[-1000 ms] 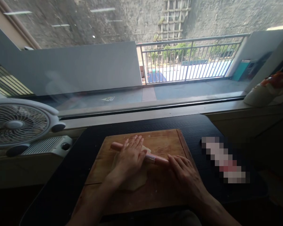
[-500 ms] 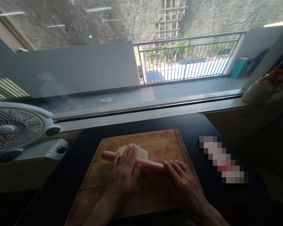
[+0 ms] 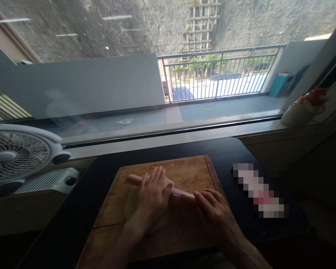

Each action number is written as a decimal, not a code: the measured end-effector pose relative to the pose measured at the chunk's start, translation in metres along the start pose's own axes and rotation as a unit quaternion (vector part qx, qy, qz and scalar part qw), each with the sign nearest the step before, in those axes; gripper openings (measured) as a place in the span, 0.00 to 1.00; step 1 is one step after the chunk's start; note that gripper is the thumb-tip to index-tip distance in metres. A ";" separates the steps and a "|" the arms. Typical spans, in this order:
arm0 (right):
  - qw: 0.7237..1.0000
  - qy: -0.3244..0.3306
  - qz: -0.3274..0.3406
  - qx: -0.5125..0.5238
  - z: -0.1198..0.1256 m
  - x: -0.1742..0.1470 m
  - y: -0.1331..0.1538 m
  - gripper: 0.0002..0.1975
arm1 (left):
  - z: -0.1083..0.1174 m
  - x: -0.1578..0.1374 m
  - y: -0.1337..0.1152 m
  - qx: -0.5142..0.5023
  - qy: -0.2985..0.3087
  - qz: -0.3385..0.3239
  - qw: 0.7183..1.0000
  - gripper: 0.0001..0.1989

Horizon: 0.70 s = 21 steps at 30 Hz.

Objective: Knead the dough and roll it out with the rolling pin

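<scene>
a rolling pin (image 3: 184, 196) lies under the flat, straight fingers of the left hand (image 3: 154, 192); the right hand (image 3: 213, 205) bends fingers over its four-o'clock end, grip unclear

Over dough (image 3: 131, 203) on a wooden board (image 3: 192, 172), the left hand (image 3: 154, 192) lies flat across a pink rolling pin (image 3: 183, 195); the right hand (image 3: 215, 205) touches its right end.

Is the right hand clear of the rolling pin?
No: the right hand has its fingers at the near right end of the rolling pin, and the left hand lies across it.
</scene>
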State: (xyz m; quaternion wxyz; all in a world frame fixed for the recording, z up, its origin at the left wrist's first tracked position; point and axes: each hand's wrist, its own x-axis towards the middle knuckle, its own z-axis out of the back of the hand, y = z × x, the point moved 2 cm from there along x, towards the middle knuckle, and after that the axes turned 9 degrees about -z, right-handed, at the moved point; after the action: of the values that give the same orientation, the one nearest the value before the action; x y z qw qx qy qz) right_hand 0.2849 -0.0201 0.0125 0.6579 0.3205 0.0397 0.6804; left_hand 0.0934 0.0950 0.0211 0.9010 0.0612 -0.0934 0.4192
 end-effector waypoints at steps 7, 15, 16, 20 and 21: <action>0.999 0.031 0.011 0.012 0.006 0.015 -0.003 0.17 | 0.001 -0.007 0.019 -0.006 -0.019 0.042 0.999 0.28; 0.998 0.058 -0.017 -0.003 0.008 0.039 -0.015 0.13 | 0.003 0.050 0.007 -0.006 -0.071 0.036 0.997 0.21; 0.998 0.063 -0.009 0.013 0.007 0.041 -0.012 0.13 | 0.006 0.040 0.008 -0.003 -0.076 0.031 0.997 0.20; 0.990 0.103 0.046 0.084 -0.009 0.058 0.017 0.13 | 0.021 -0.006 0.035 0.020 -0.075 0.049 0.996 0.20; 0.987 0.113 0.063 0.095 -0.015 0.063 0.026 0.13 | 0.025 -0.019 0.047 0.028 -0.071 0.058 0.995 0.20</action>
State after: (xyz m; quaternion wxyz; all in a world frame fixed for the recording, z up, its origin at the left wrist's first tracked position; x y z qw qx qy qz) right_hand 0.2596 0.0400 0.0372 0.5718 0.3049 0.1582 0.7450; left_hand 0.0423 0.1060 0.0425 0.8640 0.1105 -0.1485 0.4682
